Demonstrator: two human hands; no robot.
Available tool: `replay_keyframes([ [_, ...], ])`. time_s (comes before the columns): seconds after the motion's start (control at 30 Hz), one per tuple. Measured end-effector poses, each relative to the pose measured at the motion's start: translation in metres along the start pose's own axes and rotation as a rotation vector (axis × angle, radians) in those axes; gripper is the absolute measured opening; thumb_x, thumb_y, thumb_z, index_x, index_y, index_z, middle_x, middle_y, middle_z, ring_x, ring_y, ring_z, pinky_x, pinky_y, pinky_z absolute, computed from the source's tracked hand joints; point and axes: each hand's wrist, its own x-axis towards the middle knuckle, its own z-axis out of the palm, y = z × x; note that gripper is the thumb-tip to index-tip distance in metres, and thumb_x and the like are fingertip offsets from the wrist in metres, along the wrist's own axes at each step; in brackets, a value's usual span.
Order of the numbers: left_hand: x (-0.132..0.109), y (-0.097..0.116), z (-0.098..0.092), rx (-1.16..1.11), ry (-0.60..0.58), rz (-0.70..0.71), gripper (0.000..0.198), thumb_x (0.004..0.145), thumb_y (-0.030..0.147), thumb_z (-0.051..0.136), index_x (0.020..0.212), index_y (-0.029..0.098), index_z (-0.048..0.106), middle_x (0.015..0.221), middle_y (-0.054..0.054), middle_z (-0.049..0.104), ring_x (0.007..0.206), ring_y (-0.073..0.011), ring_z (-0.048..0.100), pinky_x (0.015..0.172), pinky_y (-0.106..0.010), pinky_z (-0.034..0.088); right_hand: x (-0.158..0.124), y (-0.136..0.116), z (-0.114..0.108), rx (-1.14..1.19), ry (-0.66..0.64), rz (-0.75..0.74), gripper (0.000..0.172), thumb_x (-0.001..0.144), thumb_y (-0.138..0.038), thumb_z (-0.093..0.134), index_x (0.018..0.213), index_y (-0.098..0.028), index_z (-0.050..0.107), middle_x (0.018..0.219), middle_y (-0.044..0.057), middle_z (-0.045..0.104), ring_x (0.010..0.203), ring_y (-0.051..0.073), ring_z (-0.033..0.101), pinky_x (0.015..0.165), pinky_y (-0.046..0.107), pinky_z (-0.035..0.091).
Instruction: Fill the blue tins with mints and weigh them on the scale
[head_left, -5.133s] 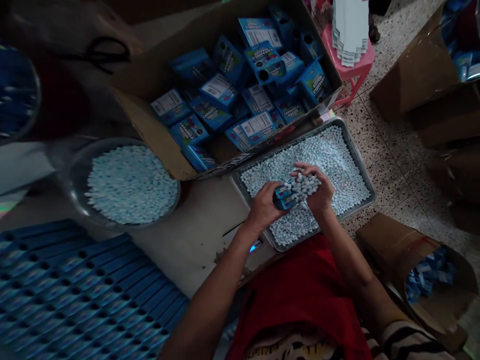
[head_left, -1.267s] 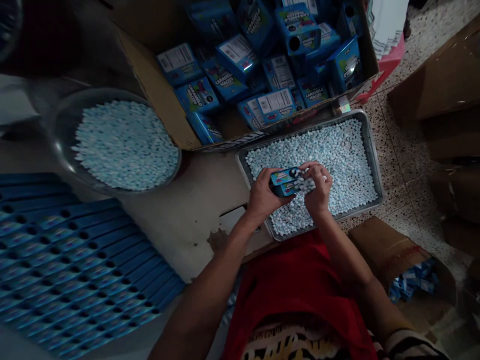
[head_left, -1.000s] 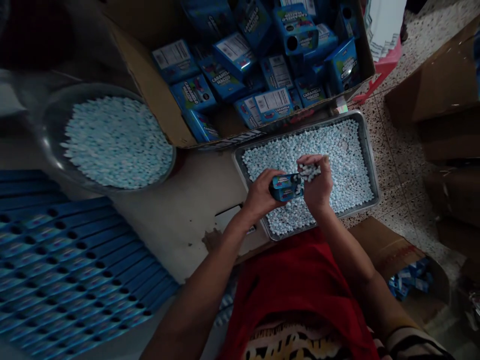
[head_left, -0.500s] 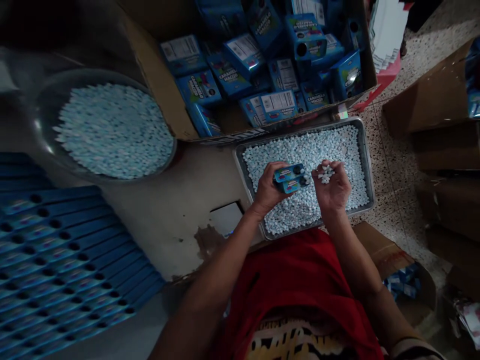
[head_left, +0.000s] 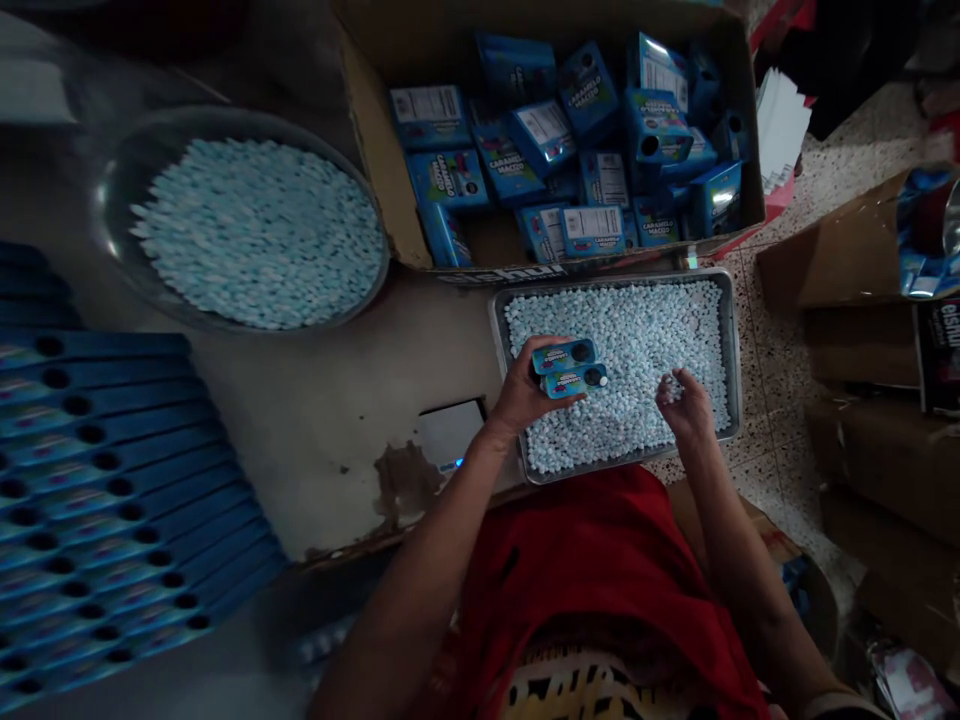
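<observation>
Covering the person's front, a red apron (head_left: 577,540) lies nearest. Just beyond it, the left hand (head_left: 521,395) is clamped on two small blue boxes (head_left: 564,381), which lie side by side, long edges touching, over the left part of a metal tray (head_left: 734,350). Each box is slim and bright blue, with white lettering over a splash of green and red. Towards its right end each has a round, dark opening; the farther box's looks plain black, while a white candy (head_left: 603,381) sits by the nearer one's. The right hand (head_left: 688,408), well apart from the left, has its fingers curled around a few pale candies (head_left: 672,388) above the tray's right part. Below both hands, small white and pale blue candies (head_left: 622,335) spread across the tray. Behind the tray stands a cardboard carton (head_left: 386,170) of larger-looking blue boxes (head_left: 592,230), printed "Caramelo Macizo", tumbled at various angles.
</observation>
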Motion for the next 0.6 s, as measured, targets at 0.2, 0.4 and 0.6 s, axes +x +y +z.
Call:
replay_keyframes([
  [0.2,-0.005,0.016,-0.005,0.218,-0.021,-0.011,0.074,0.068,0.036,0.1,0.13,0.025,0.062,0.124,-0.007,0.07,0.115,-0.0287,0.073,0.101,-0.044,0.06,-0.035,-0.006,0.071,0.117,-0.421,-0.086,0.03,0.073,-0.025,0.09,0.091,-0.025,0.066,0.075,-0.007,0.059,0.061,0.008,0.05,0.055,0.019,0.045],
  [0.4,-0.009,0.03,0.005,0.376,-0.046,-0.058,0.075,0.061,0.024,0.1,0.126,0.025,0.064,0.119,-0.004,0.068,0.11,-0.0279,0.071,0.094,-0.039,0.06,-0.047,0.022,0.12,-0.05,-0.52,-0.393,0.011,0.078,-0.029,0.079,0.081,-0.026,0.069,0.076,-0.002,0.06,0.077,0.015,0.055,0.08,0.03,0.047],
  [0.6,-0.01,0.02,0.009,0.433,0.033,0.039,0.073,0.064,0.014,0.095,0.13,0.025,0.063,0.125,-0.006,0.068,0.117,-0.0289,0.07,0.102,-0.041,0.059,-0.047,0.031,0.108,-0.167,-0.486,-0.48,0.021,0.084,-0.049,0.068,0.082,-0.028,0.07,0.082,0.004,0.06,0.086,0.024,0.058,0.091,0.04,0.05],
])
